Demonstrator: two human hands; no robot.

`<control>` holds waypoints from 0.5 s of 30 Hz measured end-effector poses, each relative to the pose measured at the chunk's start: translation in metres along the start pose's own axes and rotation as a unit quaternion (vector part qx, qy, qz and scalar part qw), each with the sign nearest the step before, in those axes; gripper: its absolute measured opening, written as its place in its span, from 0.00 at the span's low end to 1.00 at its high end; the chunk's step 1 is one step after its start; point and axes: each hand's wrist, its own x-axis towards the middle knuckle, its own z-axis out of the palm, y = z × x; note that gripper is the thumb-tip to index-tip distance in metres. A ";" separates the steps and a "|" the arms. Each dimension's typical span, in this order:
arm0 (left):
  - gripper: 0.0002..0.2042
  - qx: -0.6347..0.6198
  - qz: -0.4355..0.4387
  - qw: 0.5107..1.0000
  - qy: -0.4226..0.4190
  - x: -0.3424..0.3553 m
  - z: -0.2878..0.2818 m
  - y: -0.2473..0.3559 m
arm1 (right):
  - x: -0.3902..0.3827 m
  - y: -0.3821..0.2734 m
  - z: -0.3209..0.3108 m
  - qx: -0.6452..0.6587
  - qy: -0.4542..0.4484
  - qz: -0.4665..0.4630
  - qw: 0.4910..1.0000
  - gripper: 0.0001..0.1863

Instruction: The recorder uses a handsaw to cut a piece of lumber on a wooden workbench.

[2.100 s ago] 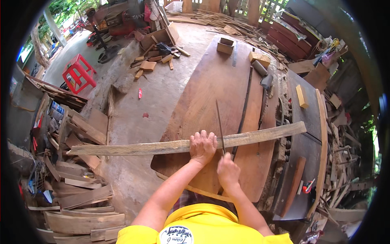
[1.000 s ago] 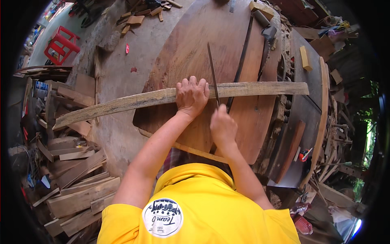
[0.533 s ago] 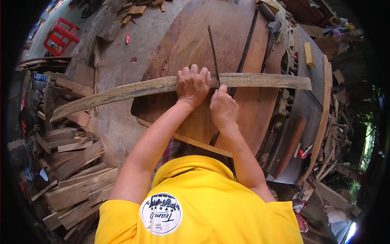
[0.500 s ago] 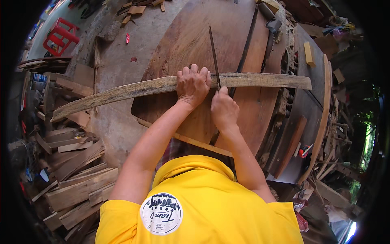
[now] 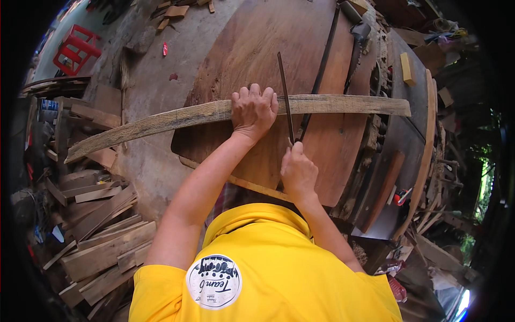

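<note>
A long, curved, rough-faced piece of wood (image 5: 177,119) lies crosswise over brown boards. My left hand (image 5: 254,111) is closed over its middle, fingers wrapped round the far edge. Just right of those fingers, a thin dark handsaw (image 5: 284,86) crosses the wood, its blade seen nearly edge-on and pointing away from me; its teeth cannot be made out. My right hand (image 5: 299,169) is closed round the near end of the saw, close to my body; the grip hides the handle.
Broad brown boards (image 5: 247,43) lie beneath the work, with a dark bar (image 5: 325,56) along them. A power drill (image 5: 361,32) rests at the far right, near a yellow block (image 5: 407,70). Stacked wood offcuts (image 5: 107,252) fill the left. A red stool (image 5: 78,49) stands far left.
My right hand has drawn the saw back toward my body, so its tip is lower in view. My left hand keeps its hold, and the curved wood stays nearly in place.
</note>
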 end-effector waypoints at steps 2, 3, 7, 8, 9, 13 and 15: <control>0.09 -0.003 0.001 1.000 -0.001 -0.001 -0.002 0.001 | 0.011 -0.002 -0.001 0.003 0.013 0.002 1.000 0.09; 0.09 -0.004 0.005 1.000 -0.001 -0.001 0.000 0.002 | 0.031 -0.006 0.000 0.005 0.018 0.002 1.000 0.09; 0.09 0.002 0.001 1.000 -0.004 0.000 0.002 0.003 | 0.061 -0.011 -0.002 0.034 0.028 -0.012 0.999 0.10; 0.09 0.002 0.002 1.000 -0.002 -0.001 0.002 0.002 | 0.055 -0.008 -0.003 0.045 0.023 -0.015 0.999 0.10; 0.09 0.008 -0.002 1.000 -0.006 -0.002 0.001 0.001 | 0.037 -0.005 -0.003 0.026 -0.014 0.003 1.000 0.10; 0.09 0.002 0.003 1.000 0.004 0.001 -0.002 0.001 | 0.011 -0.001 -0.004 0.007 -0.004 0.015 1.000 0.11; 0.09 0.002 0.007 1.000 -0.001 0.001 -0.001 0.003 | 0.048 -0.008 -0.001 0.016 0.012 0.004 1.000 0.10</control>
